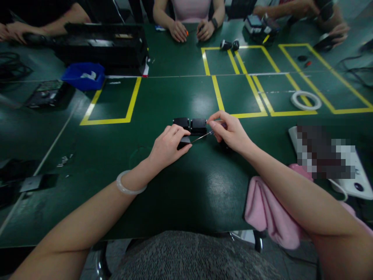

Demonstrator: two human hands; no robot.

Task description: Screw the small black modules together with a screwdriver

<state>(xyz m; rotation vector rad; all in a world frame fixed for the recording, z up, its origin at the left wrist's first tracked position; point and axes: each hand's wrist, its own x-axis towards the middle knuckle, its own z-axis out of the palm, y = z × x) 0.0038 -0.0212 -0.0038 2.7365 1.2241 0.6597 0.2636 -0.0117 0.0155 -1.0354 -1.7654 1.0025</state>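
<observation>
Near the middle of the green table (163, 101) lies a black device (199, 125) with two dark blocks side by side on its far part. My left hand (169, 144) is closed on the device's near left part, thumb in front and fingers over the top. In my right hand (230, 130) is a screwdriver (210, 133), held by its handle between thumb and fingers. Its thin metal shaft points left, with the tip at the device beside my left thumb. Whether the tip sits on a screw is too small to tell.
Yellow tape outlines (128, 119) mark the table. A blue bin (84, 76) stands far left, with loose screws (63, 160) nearer. On the right are a white tape ring (305, 100), a pink cloth (265, 202) and a white device (361, 175). Other people sit across the table.
</observation>
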